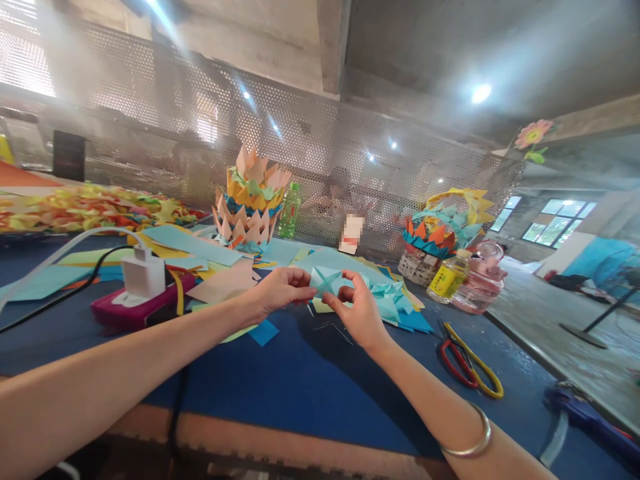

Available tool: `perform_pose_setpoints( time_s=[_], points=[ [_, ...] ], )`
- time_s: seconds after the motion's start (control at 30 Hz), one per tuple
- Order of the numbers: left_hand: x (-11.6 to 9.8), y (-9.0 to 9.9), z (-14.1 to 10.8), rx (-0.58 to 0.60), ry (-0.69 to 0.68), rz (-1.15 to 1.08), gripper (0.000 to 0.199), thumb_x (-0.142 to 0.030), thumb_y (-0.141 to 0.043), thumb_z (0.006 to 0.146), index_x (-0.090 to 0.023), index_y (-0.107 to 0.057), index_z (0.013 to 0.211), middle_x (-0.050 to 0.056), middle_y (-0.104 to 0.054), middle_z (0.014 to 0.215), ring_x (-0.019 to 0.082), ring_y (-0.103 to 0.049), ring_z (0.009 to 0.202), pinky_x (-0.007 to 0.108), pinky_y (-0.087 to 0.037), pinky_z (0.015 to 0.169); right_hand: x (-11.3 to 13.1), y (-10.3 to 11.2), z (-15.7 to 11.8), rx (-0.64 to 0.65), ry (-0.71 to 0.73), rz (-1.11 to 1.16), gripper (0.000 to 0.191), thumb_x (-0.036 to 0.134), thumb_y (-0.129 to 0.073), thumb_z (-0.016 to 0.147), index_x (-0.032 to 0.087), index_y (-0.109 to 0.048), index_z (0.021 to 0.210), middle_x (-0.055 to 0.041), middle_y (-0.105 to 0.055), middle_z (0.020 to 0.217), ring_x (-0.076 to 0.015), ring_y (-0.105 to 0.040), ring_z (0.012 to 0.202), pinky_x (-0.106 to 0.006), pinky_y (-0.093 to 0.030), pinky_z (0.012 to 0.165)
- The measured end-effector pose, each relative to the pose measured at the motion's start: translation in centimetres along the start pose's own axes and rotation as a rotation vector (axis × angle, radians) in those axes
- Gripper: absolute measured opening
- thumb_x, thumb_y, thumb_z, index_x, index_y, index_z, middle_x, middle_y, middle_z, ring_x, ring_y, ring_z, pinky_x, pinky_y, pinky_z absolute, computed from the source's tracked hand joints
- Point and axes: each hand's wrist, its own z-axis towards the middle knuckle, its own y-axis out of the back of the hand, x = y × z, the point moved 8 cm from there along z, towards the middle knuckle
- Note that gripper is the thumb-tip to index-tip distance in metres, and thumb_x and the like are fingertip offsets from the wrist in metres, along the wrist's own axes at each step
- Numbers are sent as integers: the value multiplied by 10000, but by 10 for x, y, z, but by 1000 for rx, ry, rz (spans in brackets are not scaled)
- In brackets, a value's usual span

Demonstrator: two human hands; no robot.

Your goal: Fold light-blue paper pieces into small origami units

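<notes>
Between my two hands is a small light-blue piece of folded paper (326, 280), with crease lines crossing at its middle. My left hand (284, 289) pinches its left edge between thumb and fingers. On the right edge, my right hand (359, 308) grips it with the thumb below and the fingers curled above. Just behind my right hand lies a pile of light-blue folded paper pieces (393, 300). A small blue paper square (264, 332) rests on the blue tabletop (280, 387) below my left hand.
Scissors (470, 363) and a blue-handled tool (590, 417) lie at right. Behind stand a paper-petal basket (247, 207), another basket (425, 260), a yellow-labelled bottle (449, 277) and a pink jug (480, 283). A purple power strip (143, 300) with a white charger sits left, near coloured paper sheets (193, 245).
</notes>
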Motion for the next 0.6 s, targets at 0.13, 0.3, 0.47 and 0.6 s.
perform_pose_setpoints(
  time_s=[0.13,0.3,0.47,0.6],
  points=[
    [-8,3,-5,-52,36,18,212,-310,-675,617,-143,-548,584,-9,-583,554,100,-527,542,216,-412,546,7,2,-1,-15,29,123,466,411,-577,773,191,-403,1145,5,-570,740,-135,-539,678,-256,-424,615],
    [-8,-1,-6,-13,75,39,159,-268,-664,610,-127,-607,654,24,-637,630,114,-562,580,225,-435,571,7,8,1,-56,35,170,383,262,-534,799,214,-403,1156,-6,-563,815,-122,-534,696,-252,-429,628],
    [-5,2,-6,-68,113,-130,194,-301,-653,656,-125,-611,724,22,-652,654,115,-598,605,232,-467,619,7,-1,-1,17,65,118,467,212,-551,774,225,-364,1201,37,-527,698,-107,-502,593,-232,-419,566],
    [-6,0,-9,-67,145,-199,222,-332,-646,687,-137,-582,773,8,-652,641,128,-620,577,255,-490,598,16,-14,-7,149,137,23,427,213,-528,797,234,-384,1198,29,-553,721,-107,-509,582,-241,-438,577]
  ],
)
